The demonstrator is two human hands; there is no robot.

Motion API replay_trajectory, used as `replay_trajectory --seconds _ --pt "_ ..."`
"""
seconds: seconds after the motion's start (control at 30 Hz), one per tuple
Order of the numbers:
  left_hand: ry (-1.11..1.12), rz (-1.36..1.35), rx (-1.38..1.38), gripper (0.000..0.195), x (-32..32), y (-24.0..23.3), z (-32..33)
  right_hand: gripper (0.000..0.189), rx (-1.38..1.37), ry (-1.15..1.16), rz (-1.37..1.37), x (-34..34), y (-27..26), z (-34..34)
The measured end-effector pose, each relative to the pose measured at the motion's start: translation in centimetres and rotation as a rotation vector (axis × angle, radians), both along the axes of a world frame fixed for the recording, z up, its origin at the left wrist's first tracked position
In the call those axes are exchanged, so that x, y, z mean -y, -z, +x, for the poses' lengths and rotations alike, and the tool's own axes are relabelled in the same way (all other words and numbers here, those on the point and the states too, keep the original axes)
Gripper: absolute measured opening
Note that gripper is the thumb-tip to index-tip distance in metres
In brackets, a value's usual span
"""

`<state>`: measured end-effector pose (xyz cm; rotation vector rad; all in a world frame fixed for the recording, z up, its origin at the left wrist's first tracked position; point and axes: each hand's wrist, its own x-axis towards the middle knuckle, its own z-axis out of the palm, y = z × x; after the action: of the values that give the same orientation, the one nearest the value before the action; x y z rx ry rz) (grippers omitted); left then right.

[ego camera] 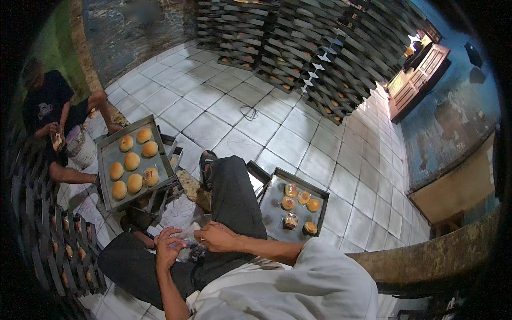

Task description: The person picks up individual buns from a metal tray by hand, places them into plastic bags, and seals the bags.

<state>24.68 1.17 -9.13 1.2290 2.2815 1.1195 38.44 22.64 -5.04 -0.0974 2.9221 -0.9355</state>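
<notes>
Between my two hands, above my lap, is a clear plastic bag (189,233). My left hand (169,244) pinches its left side between thumb and fingers. The fingers of my right hand (214,237) are closed on its right side. Whether anything is inside the bag, I cannot tell. Ahead to the left, a metal tray (109,160) holds several round buns (132,161); the one at its lower right is in a printed clear wrapper (151,176). To the right of my knee, a second metal tray (276,192) holds several buns (291,221), at least some of them wrapped.
A co-worker (50,104) sits at the left, holding a small item beside a whitish bucket (81,146). Tall stacks of dark trays (280,48) with buns line the far wall, and more trays (66,252) stand at lower left. A thin cable (249,113) lies on the tiled floor.
</notes>
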Motion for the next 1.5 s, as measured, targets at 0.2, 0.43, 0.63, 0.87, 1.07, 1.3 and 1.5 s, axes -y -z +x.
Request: replay_trajectory --seconds 0.2,0.43,0.63,0.87,1.07,1.3,1.5 --pt "-0.054 -0.027 0.106 0.023 -0.7 -2.6 0.4 0.016 -0.088 0.107 -0.093 -0.2 -0.6 -0.1" --pt "-0.124 0.274 0.396 0.025 0.4 -2.6 0.2 0.019 -0.018 0.099 -0.454 -2.5 -3.2 -1.9" --pt "-0.388 0.613 0.913 0.017 -0.4 -5.8 1.9 0.022 0.088 0.171 -1.334 -1.1 -4.2 -6.4" --pt "-0.462 0.766 0.943 0.019 0.1 -8.1 -0.2 0.017 -0.025 0.134 -1.366 1.8 -3.8 -9.8" --pt "-0.572 1.009 1.147 0.016 -2.5 -9.3 0.1 0.019 0.229 0.279 -1.403 2.1 -6.9 -9.4" --pt "-0.357 1.133 1.662 0.022 0.4 -8.0 0.9 0.017 0.103 0.406 -1.651 3.7 -6.5 -9.9" --pt "-0.103 1.215 1.430 0.030 1.1 -12.6 -1.4 0.022 0.035 0.121 -1.755 3.4 -11.0 -13.2"
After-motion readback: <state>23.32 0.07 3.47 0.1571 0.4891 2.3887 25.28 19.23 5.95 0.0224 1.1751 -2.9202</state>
